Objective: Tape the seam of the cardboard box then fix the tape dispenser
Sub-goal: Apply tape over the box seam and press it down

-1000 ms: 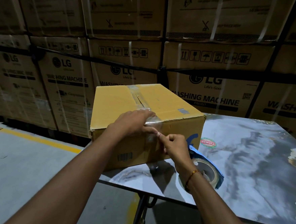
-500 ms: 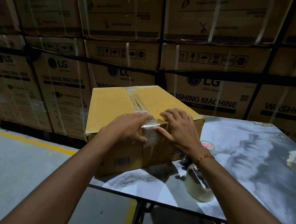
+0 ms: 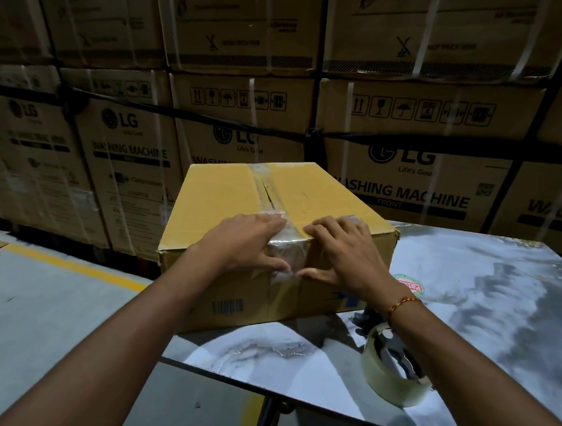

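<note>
A brown cardboard box (image 3: 220, 202) sits on the left end of a glossy marbled table (image 3: 485, 310). Clear tape (image 3: 267, 192) runs along its top seam and folds over the near edge down the front face. My left hand (image 3: 241, 243) lies flat on the near top edge, left of the tape, thumb on the front face. My right hand (image 3: 343, 250) lies flat to the right of the tape, its thumb also on the front. Both thumbs press at the tape end. The tape dispenser (image 3: 395, 370), with its clear roll, lies on the table under my right forearm.
Strapped washing machine cartons (image 3: 408, 175) are stacked like a wall right behind the table. The grey floor with a yellow line (image 3: 76, 265) is to the left. A round red and green sticker (image 3: 407, 285) is on the table beside the box.
My right hand left the tape end on the box's front and moved up onto the top edge. Both hands have spread flat beside the tape. The dispenser lies on the table.
</note>
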Demonstrator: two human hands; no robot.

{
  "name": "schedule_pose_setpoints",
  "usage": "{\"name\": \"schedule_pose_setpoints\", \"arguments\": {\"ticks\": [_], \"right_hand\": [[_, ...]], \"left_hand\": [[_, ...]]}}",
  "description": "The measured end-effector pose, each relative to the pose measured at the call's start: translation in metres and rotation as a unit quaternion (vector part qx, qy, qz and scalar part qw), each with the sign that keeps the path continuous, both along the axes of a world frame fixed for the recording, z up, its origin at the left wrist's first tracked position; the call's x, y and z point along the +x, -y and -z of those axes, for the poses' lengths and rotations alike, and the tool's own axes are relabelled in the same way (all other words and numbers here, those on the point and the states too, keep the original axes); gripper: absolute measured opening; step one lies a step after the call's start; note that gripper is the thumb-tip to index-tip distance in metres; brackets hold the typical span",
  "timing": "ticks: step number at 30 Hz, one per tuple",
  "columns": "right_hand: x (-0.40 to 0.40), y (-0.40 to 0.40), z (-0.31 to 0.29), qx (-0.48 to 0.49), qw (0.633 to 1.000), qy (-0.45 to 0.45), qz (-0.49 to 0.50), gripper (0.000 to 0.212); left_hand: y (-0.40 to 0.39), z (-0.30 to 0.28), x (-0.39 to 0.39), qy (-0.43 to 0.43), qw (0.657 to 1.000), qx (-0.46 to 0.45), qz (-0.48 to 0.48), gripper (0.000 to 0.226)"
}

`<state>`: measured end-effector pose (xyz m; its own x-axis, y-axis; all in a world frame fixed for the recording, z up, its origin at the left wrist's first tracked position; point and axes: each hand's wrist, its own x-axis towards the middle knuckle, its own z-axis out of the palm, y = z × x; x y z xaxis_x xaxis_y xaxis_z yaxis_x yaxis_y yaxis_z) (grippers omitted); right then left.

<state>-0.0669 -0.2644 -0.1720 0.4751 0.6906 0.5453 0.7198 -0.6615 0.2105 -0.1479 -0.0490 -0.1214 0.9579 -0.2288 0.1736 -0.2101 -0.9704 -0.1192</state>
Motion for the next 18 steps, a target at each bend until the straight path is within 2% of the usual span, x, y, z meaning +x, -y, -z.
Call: {"name": "schedule_pose_setpoints", "arguments": {"ticks": [6,10,13,15,18], "right_hand": [[-0.003,-0.005,-0.013,0.011,0.997,-0.070,0.014,0.066],[0.004,0.004,-0.026,0.011,0.985,-0.169,-0.033,0.052],[0.004,0.009,-0.032,0.005,0.979,-0.199,-0.045,0.050],[0.000,0.008,-0.034,0.024,0.978,-0.204,-0.045,0.057],[-0.006,0.001,-0.031,0.057,0.982,-0.178,-0.013,0.066]], "left_hand": [[0.003,0.007,0.001,0.004,0.998,0.058,-0.021,0.098],[-0.002,0.001,0.007,-0.067,0.998,0.007,-0.005,0.088],[-0.004,-0.009,0.005,-0.101,0.994,-0.042,0.018,0.079],[-0.006,-0.009,-0.002,-0.070,0.995,-0.069,0.033,0.073],[-0.004,0.000,-0.016,0.032,0.998,-0.060,0.007,0.068]]}}
